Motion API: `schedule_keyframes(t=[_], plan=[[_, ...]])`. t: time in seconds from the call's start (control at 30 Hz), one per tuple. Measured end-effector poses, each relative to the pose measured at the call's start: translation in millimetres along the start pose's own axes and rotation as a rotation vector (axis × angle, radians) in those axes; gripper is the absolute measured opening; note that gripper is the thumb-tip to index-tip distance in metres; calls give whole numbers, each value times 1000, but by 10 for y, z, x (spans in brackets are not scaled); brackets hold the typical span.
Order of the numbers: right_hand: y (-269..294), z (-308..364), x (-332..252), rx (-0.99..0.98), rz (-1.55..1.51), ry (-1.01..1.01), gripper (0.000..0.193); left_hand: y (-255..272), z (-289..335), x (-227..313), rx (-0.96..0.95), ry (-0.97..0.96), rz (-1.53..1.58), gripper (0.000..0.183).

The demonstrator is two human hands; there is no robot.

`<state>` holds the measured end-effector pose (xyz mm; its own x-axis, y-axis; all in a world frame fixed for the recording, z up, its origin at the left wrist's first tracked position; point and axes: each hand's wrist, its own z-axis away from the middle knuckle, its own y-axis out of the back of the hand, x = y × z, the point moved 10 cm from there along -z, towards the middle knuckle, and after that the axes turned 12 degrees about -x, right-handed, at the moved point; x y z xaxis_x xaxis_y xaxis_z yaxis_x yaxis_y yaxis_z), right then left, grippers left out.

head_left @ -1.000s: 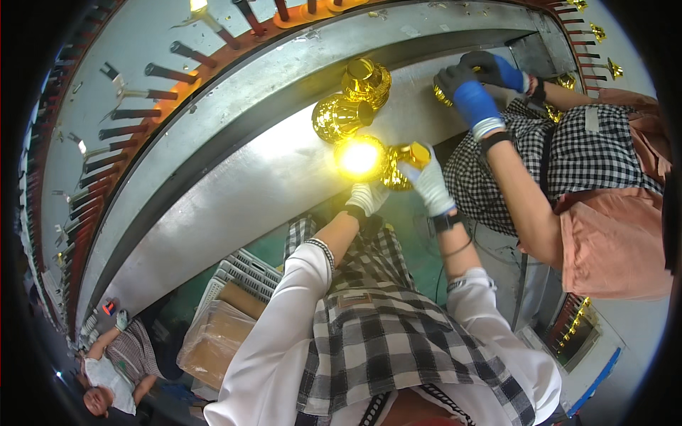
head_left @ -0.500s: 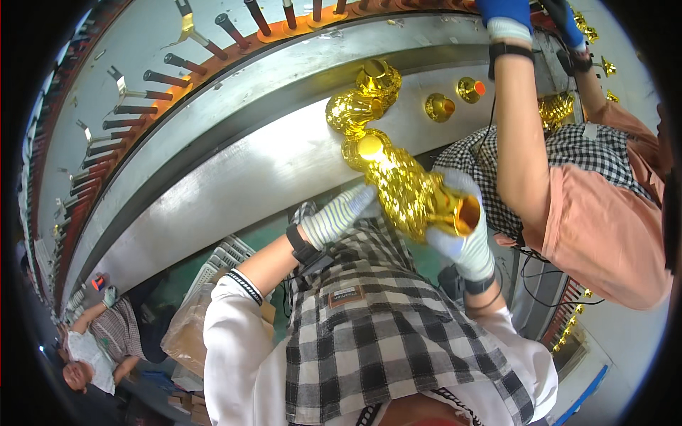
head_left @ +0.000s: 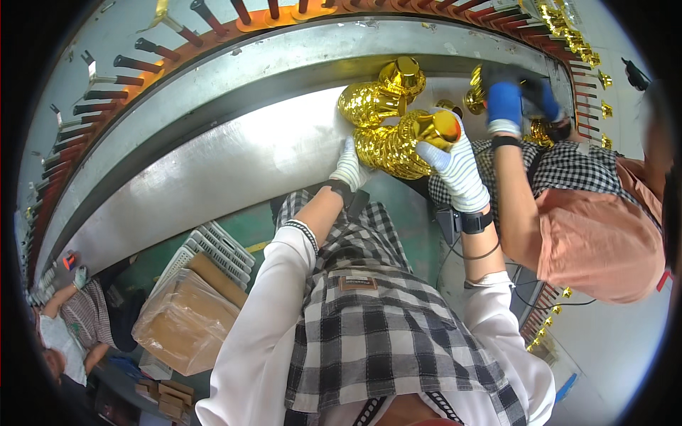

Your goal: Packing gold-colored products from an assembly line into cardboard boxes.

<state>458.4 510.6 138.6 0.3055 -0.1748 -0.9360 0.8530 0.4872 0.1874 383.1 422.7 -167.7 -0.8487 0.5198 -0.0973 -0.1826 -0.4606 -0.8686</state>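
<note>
A shiny gold vase-shaped piece (head_left: 393, 150) with a textured body and a round mouth lies between my hands at the bench edge. My gloved left hand (head_left: 349, 168) grips its left end, the fingertips partly hidden behind it. My gloved right hand (head_left: 460, 170) is closed round its right end near the mouth, thumb in front. Just beyond it, another textured gold vase-shaped piece (head_left: 361, 104) lies on the metal bench, against a further gold piece (head_left: 405, 77) with a round, smooth end.
The metal bench (head_left: 234, 160) curves along a raised rim (head_left: 277, 53), with a line of upright dark spindles (head_left: 138, 64) beyond. To my right, a co-worker's blue-gloved hand (head_left: 504, 103) is near small gold pieces (head_left: 474, 99). Lower left are a plastic-covered carton (head_left: 181, 323) and a grey crate (head_left: 224, 248).
Both my hands have moved the vase-shaped piece away from me, and it lies more level, its mouth turned up and right. The co-worker's gloved hands have come down toward the bench.
</note>
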Motion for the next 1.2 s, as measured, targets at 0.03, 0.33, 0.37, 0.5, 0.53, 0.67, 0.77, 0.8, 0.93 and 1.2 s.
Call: schedule_keyframes(t=[0.03, 0.33, 0.37, 0.5, 0.53, 0.67, 0.77, 0.8, 0.93, 1.2], plan=[[-9, 48, 34, 21, -37, -25, 68, 90, -55, 63, 3, -6, 9, 81], [-316, 394, 237, 27, -144, 65, 69, 598, 236, 229, 20, -112, 1, 55], [-426, 461, 293, 6, -172, 56, 70, 389, 427, 232, -70, -109, -21, 56], [-1218, 504, 214, -181, -79, 66, 75, 714, 1266, 394, -31, -186, -56, 67], [-1323, 516, 159, -202, 56, 144, 77, 834, 1358, 392, 2, -174, -38, 70], [-1445, 549, 176, -237, 41, 167, 79, 935, 1454, 312, 77, -185, 79, 86], [-1370, 624, 274, -241, -196, 29, 73, 1057, 1496, 336, 92, -274, 153, 92], [-1287, 670, 329, -214, -247, 46, 74, 989, 1502, 303, 51, -263, 141, 94], [-1010, 819, 644, -134, -392, 42, 82, 1383, 1728, 379, 45, -381, 65, 77], [-1185, 1075, 1107, -58, -992, -129, 72, 1417, 2441, 991, 310, -620, -257, 48]])
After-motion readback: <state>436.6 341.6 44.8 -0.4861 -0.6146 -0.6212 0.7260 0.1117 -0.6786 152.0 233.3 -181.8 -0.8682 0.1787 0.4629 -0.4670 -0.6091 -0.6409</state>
